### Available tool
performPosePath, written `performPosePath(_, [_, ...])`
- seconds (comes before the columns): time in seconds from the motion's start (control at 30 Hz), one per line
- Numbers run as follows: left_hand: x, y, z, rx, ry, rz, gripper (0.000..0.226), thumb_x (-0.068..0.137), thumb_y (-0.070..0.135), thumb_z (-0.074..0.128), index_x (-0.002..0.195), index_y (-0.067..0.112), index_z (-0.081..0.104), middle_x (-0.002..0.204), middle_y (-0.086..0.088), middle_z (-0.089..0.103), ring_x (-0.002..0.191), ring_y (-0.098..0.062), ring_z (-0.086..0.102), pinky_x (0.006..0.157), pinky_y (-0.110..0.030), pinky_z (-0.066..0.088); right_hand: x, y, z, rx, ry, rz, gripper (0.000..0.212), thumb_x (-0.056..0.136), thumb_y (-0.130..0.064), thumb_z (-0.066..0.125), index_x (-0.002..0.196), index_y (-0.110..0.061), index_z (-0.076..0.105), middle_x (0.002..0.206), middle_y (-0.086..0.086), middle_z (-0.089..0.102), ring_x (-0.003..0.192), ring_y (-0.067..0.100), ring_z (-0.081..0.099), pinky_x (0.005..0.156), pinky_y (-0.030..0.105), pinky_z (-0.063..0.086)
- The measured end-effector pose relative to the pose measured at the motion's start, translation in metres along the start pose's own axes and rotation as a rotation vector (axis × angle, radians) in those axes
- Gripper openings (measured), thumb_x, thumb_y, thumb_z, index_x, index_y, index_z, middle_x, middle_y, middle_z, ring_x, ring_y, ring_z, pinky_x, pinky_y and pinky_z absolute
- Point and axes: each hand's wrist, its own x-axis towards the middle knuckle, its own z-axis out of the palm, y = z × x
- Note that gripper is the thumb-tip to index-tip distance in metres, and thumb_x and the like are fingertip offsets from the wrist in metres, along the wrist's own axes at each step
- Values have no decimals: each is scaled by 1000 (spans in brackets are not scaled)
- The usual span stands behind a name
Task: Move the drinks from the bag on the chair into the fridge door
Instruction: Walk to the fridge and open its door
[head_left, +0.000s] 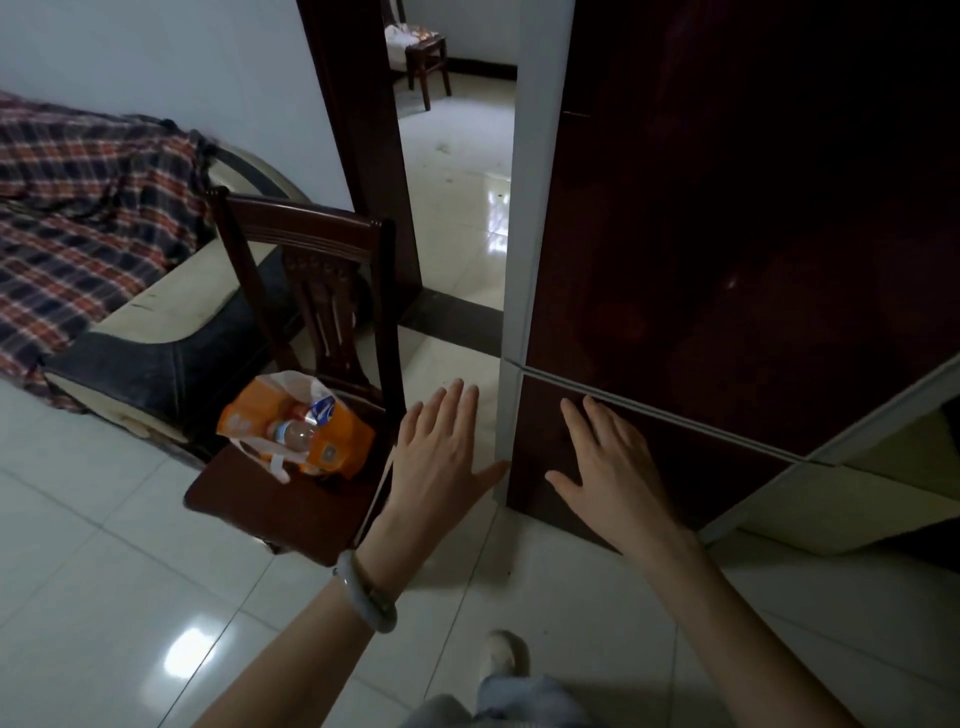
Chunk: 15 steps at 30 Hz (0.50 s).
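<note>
- Right hand (605, 470): fingers spread, palm toward the lower door (649, 467) of the fridge (727, 234); holds nothing; whether it touches the panel or hovers just off it cannot be told
- Left hand (441, 452): also spread flat and empty, hanging over the gap between chair and fridge, thumb near the fridge's pale side edge; a bangle (366, 592) sits on the wrist
- Fridge: both dark doors appear shut, seam between upper and lower door running just above the right fingertips; no door shelves visible
- Bag (296, 431): orange and white, lying on the seat of the dark wooden chair (306, 322) just left of the fridge; a clear bottle (293, 431) shows at its mouth, other contents unclear
- Step in hand (judged): opening stage, nothing transferred yet, all drinks seemingly in the bag
- Next move (judged): find a door edge or handle and swing it open to expose the door racks, then reach left for the bottle; the chair stands close, so the door may need clearance
</note>
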Motion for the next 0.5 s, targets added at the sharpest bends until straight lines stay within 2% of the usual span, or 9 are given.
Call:
performPosePath(0.07, [16, 2, 2, 3, 1, 17, 92, 84, 67, 43, 149, 15, 4, 158, -7, 9, 144, -22, 9, 117, -40, 8, 18, 5, -3, 1, 14, -10, 80, 83, -40, 64, 145, -10, 24, 150, 18, 29, 137, 32, 28, 111, 43, 25])
performPosePath(0.33, [69, 5, 5, -4, -25, 81, 92, 85, 68, 39, 149, 15, -1, 158, -7, 5, 145, -22, 6, 118, -40, 6, 57, 18, -13, 13, 33, 1, 79, 90, -44, 52, 148, -16, 7, 156, 13, 12, 142, 27, 13, 115, 39, 14])
performPosePath(0.5, [108, 5, -8, -53, 60, 145, 92, 84, 65, 47, 148, 10, 12, 156, -10, 18, 142, -25, 19, 115, -40, 14, 82, 17, -34, -26, 126, 31, 79, 89, -41, 55, 148, -16, 8, 157, 14, 6, 143, 29, 8, 115, 40, 11])
